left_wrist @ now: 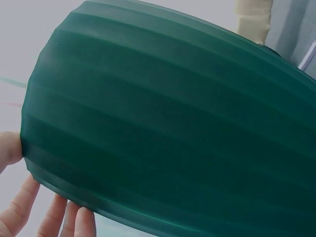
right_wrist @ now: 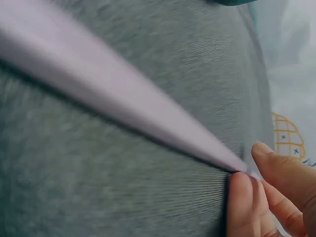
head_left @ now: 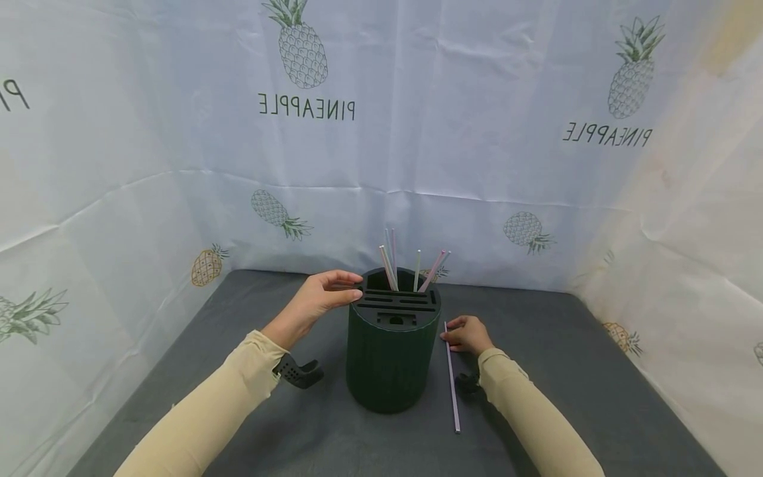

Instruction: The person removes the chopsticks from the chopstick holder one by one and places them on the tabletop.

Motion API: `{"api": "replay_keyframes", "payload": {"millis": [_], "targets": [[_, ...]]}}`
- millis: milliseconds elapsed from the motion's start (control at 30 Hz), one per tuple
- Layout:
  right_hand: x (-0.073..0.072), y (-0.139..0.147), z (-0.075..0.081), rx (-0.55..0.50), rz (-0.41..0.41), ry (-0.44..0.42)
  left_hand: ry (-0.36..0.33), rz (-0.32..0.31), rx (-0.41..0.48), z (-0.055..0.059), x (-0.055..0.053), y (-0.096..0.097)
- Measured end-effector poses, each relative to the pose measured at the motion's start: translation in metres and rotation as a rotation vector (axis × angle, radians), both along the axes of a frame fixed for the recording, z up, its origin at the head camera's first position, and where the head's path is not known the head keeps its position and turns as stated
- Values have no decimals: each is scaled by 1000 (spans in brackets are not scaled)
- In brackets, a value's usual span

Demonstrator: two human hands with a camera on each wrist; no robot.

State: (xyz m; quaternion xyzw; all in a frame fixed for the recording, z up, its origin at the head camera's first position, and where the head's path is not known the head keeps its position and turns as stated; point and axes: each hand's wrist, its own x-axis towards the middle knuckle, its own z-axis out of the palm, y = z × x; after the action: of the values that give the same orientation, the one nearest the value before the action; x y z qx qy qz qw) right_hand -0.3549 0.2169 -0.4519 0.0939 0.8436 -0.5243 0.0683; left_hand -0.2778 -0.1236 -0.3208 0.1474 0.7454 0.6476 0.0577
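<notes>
A dark green ribbed pen holder (head_left: 390,361) stands upright on the table, its black top divided into slots and a larger back compartment. Several thin pastel sticks (head_left: 389,266) lean in that back compartment. My left hand (head_left: 318,295) touches the left side of the holder's rim, thumb towards the front. In the left wrist view, straight fingers (left_wrist: 52,215) meet its ribbed wall (left_wrist: 163,113). To the right of the holder, a long pale purple stick (head_left: 452,384) lies on the table. My right hand (head_left: 469,334) pinches its far end, as the right wrist view shows at the fingertips (right_wrist: 242,182).
A dark grey cloth (head_left: 286,437) covers the table. White curtains (head_left: 417,146) printed with pineapples hang behind it and at both sides. Dark straps (head_left: 296,371) are worn at the wrists.
</notes>
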Motion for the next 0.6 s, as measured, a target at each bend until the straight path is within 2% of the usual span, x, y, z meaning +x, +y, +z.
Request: {"api": "replay_keyframes", "payload": {"millis": [133,233,433,600], "targets": [[5,3,12,-49,30,32,-3,-5,12,0,0,0],[8,7,29,-121,62,88,-2,-10,18,0,0,0],[14,13,78,-315,118,246,0,-16,21,-1,0,0],[30,7,118,-506,183,402,1,-23,19,-1,0,0]]}}
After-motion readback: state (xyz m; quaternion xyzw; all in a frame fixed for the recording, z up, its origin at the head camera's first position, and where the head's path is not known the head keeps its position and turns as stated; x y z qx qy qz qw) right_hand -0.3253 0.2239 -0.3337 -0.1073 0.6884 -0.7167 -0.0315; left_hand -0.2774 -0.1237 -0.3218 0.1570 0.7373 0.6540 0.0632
